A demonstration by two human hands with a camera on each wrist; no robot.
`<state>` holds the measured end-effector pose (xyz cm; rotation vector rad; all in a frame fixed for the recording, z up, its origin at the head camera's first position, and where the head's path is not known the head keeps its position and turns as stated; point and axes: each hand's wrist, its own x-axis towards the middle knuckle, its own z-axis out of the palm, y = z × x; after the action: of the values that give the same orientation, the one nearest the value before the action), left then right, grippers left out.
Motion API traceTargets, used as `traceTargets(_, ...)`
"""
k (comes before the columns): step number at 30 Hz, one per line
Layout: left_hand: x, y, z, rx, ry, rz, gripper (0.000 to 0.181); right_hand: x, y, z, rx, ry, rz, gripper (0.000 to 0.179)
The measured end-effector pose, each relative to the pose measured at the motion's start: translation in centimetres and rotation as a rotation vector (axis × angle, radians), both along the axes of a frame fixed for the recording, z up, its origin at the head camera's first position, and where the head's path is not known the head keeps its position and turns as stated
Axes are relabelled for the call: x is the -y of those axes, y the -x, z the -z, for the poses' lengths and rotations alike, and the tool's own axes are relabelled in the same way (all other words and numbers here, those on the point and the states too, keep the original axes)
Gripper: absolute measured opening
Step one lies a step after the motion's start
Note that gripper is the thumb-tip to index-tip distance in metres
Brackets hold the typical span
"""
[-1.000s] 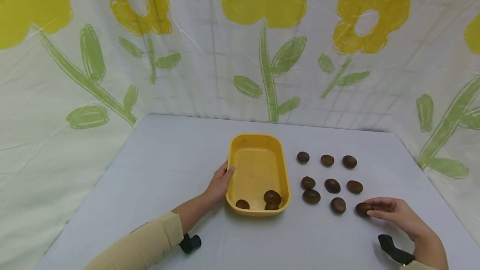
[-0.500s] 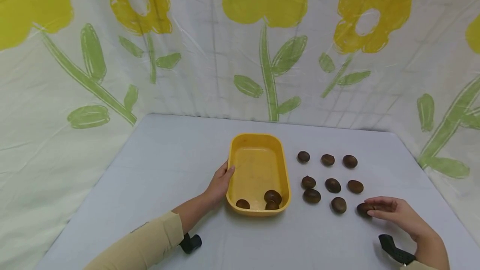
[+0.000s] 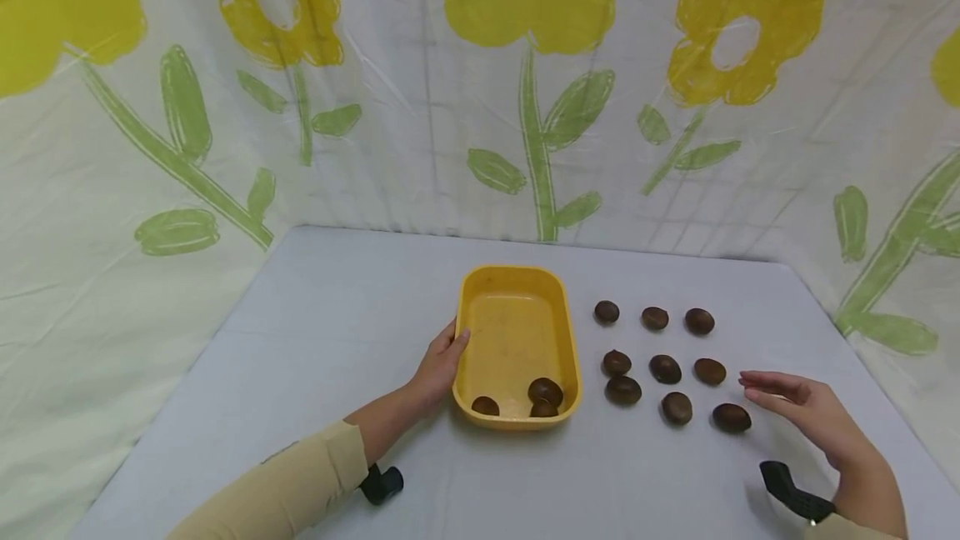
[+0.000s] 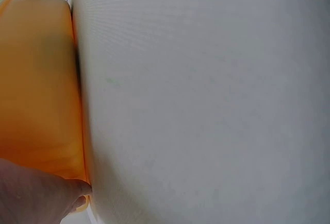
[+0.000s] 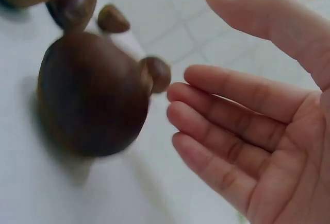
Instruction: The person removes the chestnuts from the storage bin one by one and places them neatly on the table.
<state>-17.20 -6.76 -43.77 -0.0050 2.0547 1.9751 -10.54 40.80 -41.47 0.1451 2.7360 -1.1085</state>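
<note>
My left hand [image 3: 437,367] grips the left side of a yellow plastic tray [image 3: 512,332], thumb over its rim. Three brown chestnuts [image 3: 545,392] lie at the tray's near end. In the left wrist view the fingers meet the tray's orange-looking wall [image 4: 38,80] low down. At the right, my right hand [image 3: 813,415] hovers beside the nearest right chestnut [image 3: 731,417], holding nothing. The right wrist view shows that large chestnut [image 5: 93,95] apart from the relaxed fingers [image 5: 221,131], thumb spread away.
Several more chestnuts [image 3: 665,369] stand in loose rows right of the tray on the white tabletop [image 3: 360,298]. Behind the table hangs a white sheet [image 3: 390,140] painted with yellow flowers. Black wrist mounts [image 3: 381,486] sit by both forearms.
My right hand has let go of the near right chestnut and drawn back a little, up and to the right. The chestnut lies on the table. My left hand and the tray keep their place.
</note>
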Motion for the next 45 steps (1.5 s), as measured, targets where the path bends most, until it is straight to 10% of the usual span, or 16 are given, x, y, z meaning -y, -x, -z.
traceTargets(16,0.1,-0.1,0.2,-0.049,-0.039,0.016,0.052,8.4,5.6,-5.9,-0.225,-0.047,-0.333,0.045)
traceTargets(45,0.2,-0.1,0.3,-0.035,-0.017,0.016,0.051,24.4,11.3,-7.2,-0.16,0.158,-0.835,0.044)
